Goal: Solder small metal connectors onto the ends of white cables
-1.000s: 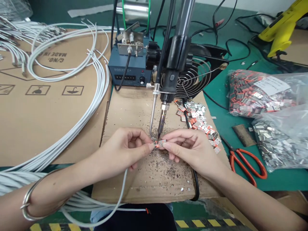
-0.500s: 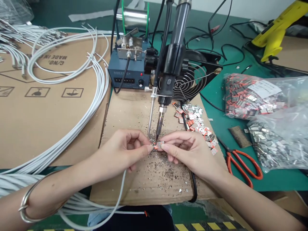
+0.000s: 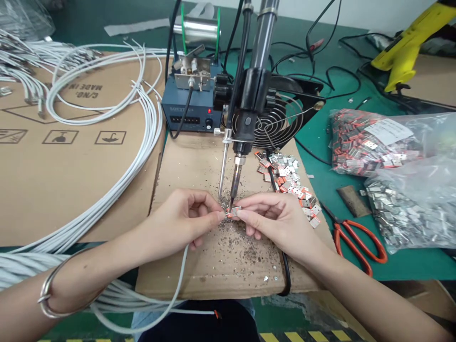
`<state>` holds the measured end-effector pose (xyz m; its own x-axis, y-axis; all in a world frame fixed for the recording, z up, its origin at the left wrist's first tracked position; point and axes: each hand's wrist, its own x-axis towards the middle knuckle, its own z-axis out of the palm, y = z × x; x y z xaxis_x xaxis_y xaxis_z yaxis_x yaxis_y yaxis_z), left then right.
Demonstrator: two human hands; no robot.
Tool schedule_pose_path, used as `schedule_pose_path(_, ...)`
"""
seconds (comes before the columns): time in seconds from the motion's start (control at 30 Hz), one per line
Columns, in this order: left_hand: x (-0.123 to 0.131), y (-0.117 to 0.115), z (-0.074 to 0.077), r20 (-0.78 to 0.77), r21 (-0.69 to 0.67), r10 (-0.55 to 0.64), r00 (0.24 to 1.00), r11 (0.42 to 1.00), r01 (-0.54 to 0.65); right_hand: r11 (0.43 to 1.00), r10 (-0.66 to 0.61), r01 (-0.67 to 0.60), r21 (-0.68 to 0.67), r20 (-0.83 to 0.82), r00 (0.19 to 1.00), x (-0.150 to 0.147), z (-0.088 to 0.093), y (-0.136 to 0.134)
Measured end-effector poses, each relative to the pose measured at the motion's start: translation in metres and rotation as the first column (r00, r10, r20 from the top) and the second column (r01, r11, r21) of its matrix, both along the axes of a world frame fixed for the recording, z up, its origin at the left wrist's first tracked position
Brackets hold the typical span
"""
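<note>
My left hand (image 3: 195, 218) pinches the end of a white cable (image 3: 181, 273), whose length hangs down from under the palm. Between finger and thumb, my right hand (image 3: 272, 218) grips a small metal USB connector (image 3: 234, 213) with an orange insert. The cable end and the connector's orange side meet between my fingertips. Right over that spot is the tip of a clamped soldering iron (image 3: 234, 187), at or very near the joint; whether it touches I cannot tell. Beside it, a thin solder feed tube (image 3: 222, 175) curves down to the same place.
Loose connectors (image 3: 287, 175) lie right of the iron, by a fan (image 3: 274, 121). Red-handled cutters (image 3: 359, 242) and bags of metal parts (image 3: 377, 142) are farther right. A blue soldering unit (image 3: 190, 107) stands behind. Bundled white cables (image 3: 135, 152) cover the left cardboard.
The view has shifted slightly. Both hands keep their grips, and the connector has turned a little so that more of its orange side shows under the iron tip.
</note>
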<state>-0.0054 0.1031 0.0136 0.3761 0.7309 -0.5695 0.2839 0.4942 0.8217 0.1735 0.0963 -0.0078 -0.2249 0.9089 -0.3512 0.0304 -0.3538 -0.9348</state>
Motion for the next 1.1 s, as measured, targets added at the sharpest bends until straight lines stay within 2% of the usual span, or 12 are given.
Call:
schedule_pose_path(0.37,0.0007,0.002,0.0029,-0.007,-0.009,-0.005,1.0,1.0,0.005,0.999,-0.027,0.025,-0.033,-0.057,0.998,-0.0007,0.0038,0.0)
schedule_pose_path(0.7,0.0016,0.0002,-0.0001,-0.022,-0.034,-0.008,1.0,0.999,0.007,0.999,-0.027,0.028,-0.018,0.015,1.0,-0.0012,0.005,0.0)
schedule_pose_path(1.1,0.002,-0.0004,0.0015,-0.018,-0.033,0.005,1.0,0.999,-0.006,1.0,-0.011,0.011,0.005,0.02,1.0,-0.0003,0.0024,-0.0009)
